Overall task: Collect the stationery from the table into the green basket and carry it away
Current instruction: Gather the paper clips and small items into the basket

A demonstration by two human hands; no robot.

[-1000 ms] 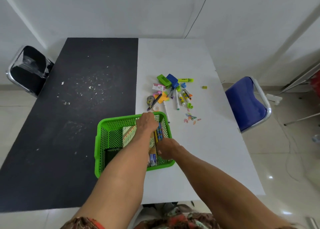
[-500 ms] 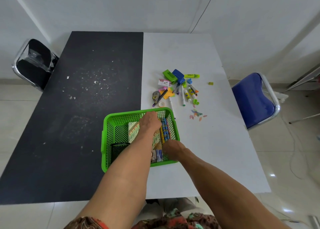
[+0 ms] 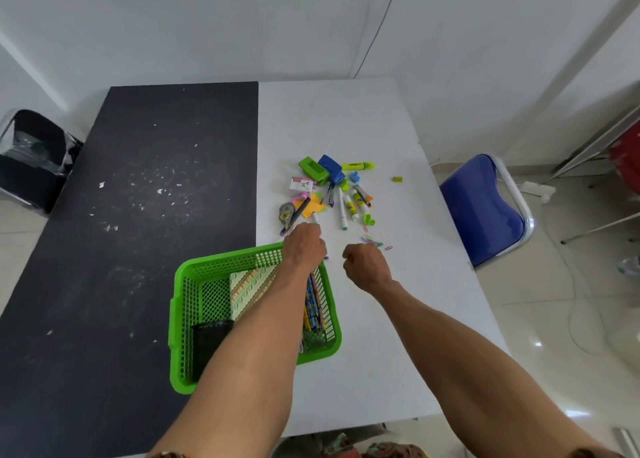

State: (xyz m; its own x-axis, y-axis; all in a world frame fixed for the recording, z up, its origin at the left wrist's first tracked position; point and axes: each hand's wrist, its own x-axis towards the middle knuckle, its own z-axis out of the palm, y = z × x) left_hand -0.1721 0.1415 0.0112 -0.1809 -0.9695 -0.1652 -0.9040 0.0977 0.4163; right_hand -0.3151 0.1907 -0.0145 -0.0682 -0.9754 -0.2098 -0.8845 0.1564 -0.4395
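With left grip (image 3: pixel 304 246) curled down over white marker (image 3: pixel 315 217), cannot tell whether clamped yet; with right grip (image 3: pixel 367 263) balled together, seemingly empty, just short of paper clips (image 3: pixel 379 243). Pinch mid-barrel, lift level, draw back into green basket (image 3: pixel 221 259) under the wrist. Keep long axis as lying, pointing away from the body, parallel to pencils (image 3: pixel 313 305).
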